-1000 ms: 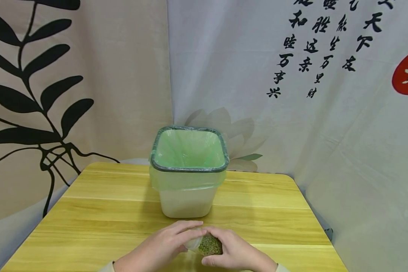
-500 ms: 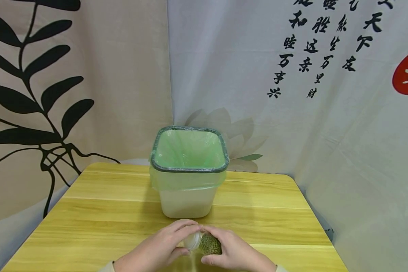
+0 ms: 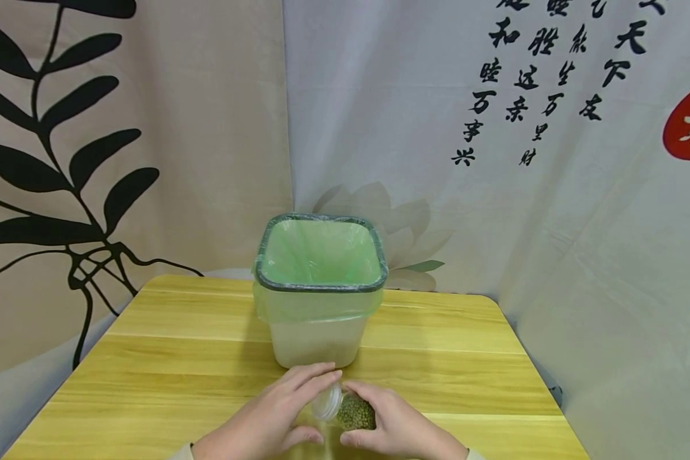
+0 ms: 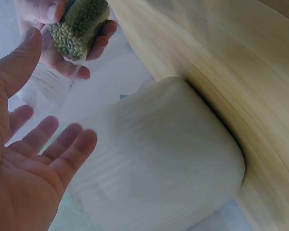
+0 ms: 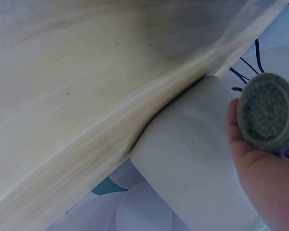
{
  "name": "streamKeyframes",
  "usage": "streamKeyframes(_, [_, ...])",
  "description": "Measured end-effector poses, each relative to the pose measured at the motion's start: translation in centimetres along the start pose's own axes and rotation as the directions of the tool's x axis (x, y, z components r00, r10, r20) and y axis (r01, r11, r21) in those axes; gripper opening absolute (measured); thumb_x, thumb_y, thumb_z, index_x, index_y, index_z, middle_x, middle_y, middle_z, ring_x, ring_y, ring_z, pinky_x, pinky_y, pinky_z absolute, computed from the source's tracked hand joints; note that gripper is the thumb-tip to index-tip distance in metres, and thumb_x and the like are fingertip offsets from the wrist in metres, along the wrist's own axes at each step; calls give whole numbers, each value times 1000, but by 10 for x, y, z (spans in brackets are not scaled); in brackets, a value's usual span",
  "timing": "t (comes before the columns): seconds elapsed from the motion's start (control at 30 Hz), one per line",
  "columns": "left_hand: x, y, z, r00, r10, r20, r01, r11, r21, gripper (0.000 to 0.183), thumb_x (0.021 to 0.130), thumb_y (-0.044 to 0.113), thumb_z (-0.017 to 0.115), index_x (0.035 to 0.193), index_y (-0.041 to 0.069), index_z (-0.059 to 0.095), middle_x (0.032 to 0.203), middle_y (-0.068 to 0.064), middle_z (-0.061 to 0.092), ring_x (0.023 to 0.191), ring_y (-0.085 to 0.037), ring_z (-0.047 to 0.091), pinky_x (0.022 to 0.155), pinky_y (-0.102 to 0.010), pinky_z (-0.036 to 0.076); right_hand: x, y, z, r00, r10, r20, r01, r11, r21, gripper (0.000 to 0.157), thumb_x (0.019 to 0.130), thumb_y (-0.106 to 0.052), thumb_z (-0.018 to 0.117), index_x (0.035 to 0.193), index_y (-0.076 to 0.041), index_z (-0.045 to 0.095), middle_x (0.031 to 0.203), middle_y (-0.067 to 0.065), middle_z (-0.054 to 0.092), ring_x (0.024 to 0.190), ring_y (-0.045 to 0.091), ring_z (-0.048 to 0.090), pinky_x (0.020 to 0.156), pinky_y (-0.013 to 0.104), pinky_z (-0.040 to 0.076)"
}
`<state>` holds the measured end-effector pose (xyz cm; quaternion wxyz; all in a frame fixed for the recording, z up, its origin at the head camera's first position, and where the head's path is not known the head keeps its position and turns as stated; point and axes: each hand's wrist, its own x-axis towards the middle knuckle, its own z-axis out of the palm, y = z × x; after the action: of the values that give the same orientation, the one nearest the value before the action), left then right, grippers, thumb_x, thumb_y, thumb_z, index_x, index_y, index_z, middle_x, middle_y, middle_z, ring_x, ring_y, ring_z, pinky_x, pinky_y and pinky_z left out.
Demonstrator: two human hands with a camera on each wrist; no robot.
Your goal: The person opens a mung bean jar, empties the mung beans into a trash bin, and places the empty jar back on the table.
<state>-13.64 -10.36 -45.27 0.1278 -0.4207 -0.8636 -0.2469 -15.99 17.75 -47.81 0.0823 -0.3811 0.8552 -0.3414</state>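
Observation:
A clear jar [image 3: 357, 412] of small green beans lies on its side in my right hand [image 3: 399, 425], which grips it round its filled end. Its see-through, bean-free end [image 3: 328, 404] points towards my left hand [image 3: 290, 406]. That left hand is spread beside the clear end, its thumb well apart from the fingers. In the left wrist view, the left palm [image 4: 29, 178] shows bare, with the beans [image 4: 79, 29] held by the other hand beyond it. The jar's round base [image 5: 267, 113] faces the right wrist camera.
Just behind the hands stands a pale waste bin [image 3: 316, 342] with a dark rim [image 3: 322, 287] and a green liner [image 3: 299, 249] folded over its top. It stands on a wood-grain table [image 3: 466, 364]. Printed cloth [image 3: 379, 96] hangs behind the table.
My left thumb and fingers have spread away from the jar's clear end, which now shows more fully. My right hand keeps its grip on the jar, nearly still.

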Motion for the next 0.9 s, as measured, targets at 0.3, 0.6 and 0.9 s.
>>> streamKeyframes(0.3, [5, 0, 1, 976, 187, -113, -183, 982, 39, 98, 70, 19, 99, 157, 29, 54, 162, 0, 52, 136, -24, 62, 96, -34, 65, -2, 3, -1, 998, -20, 53, 13, 989, 145, 59, 100, -36, 77, 153, -29, 51, 129, -10, 70, 104, -4, 65, 86, 18, 58])
streamKeyframes(0.6, [4, 1, 0, 979, 192, -67, -197, 977, -77, 91, 76, 2, 95, 154, 27, 56, 156, 0, 58, 134, -21, 64, 92, -16, 60, -3, 2, -1, 998, -9, 66, -3, 986, 166, 55, 100, -39, 77, 150, -35, 53, 138, -14, 67, 115, -1, 64, 94, 19, 55])
streamKeyframes(0.9, [4, 0, 0, 984, 173, -30, -176, 976, -126, 84, 80, -2, 92, 152, 23, 58, 152, -4, 61, 133, -23, 64, 93, -13, 59, -4, 3, -1, 998, -11, 64, 2, 991, 135, 63, 100, -39, 77, 156, -34, 48, 146, -13, 64, 124, 1, 63, 101, 21, 56])
